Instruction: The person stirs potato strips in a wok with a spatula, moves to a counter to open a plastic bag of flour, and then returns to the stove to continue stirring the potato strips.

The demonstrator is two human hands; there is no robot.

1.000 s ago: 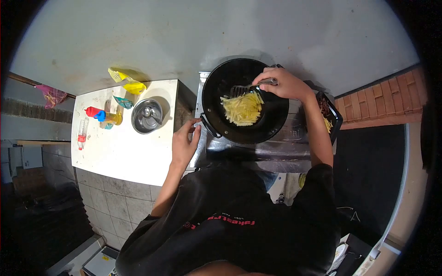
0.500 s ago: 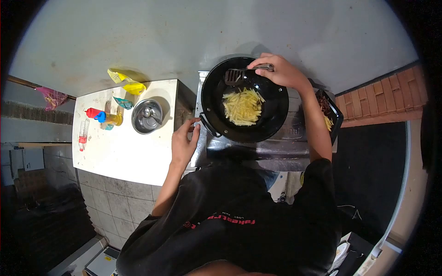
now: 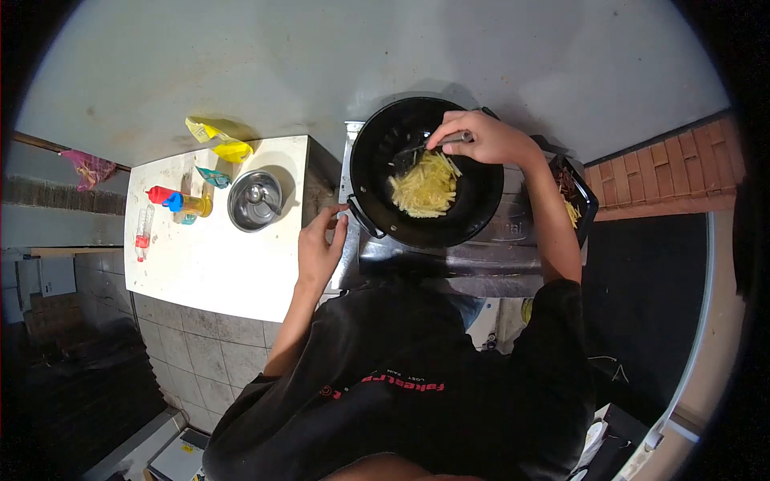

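A black wok (image 3: 473, 216) sits on the stove with a heap of pale yellow strips (image 3: 423, 186), like cut potato, inside. My right hand (image 3: 489, 138) is closed around the handle of a slotted spatula (image 3: 407, 159), reaching over the wok's far right side. The dark blade meets the upper left of the heap and is slightly blurred. At the wok's left loop handle (image 3: 365, 219), my left hand (image 3: 322, 244) has thumb and forefinger drawn together. Whether those fingertips grip the handle or only rest beside it cannot be made out.
Left of the stove (image 3: 449, 264), a white table (image 3: 216, 272) bears a steel bowl (image 3: 256, 200), a yellow packet (image 3: 228, 144), a blue-capped bottle (image 3: 191, 204) and a clear bottle (image 3: 144, 232). A black tray (image 3: 589, 210) with dark pieces and yellow strips stands right. A grey wall (image 3: 321, 64) rises behind.
My right hand has moved slightly down and tilted the spatula. Its blade has gone from above the strips down against their upper left edge. My left hand has stayed in place.
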